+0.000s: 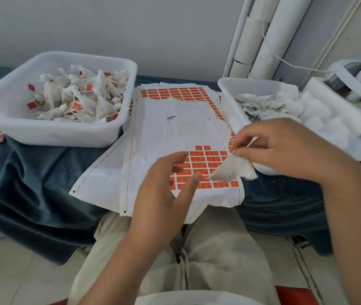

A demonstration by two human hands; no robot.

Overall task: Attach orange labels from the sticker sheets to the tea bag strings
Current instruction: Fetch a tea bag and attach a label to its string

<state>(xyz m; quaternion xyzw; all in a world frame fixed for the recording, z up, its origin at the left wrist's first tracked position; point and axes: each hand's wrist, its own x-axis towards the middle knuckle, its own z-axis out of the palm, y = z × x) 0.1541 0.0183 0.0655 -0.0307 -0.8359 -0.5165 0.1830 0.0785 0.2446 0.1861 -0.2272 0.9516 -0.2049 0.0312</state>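
Aloft, right hand (pixel 285 148) pinched tea bag (pixel 233 170), long axis slanting, tip pointing lower-left; left hand (pixel 164 190) fingers relaxed, empty.

Two grips show, the left grip (pixel 162 194) and the right grip (pixel 285 148); one tea bag (pixel 234 170) is in the right grip; there are two white tubs, the left tub (pixel 50 133) and the right tub (pixel 230 102); the heaped bags (pixel 80 100) in them are too many to count; at least three sticker sheets (pixel 175 133) lie stacked; their orange labels (pixel 210 159) are too many to count; at least three white tubes (pixel 280 34) stand at the wall; one blue cloth (pixel 32 183).
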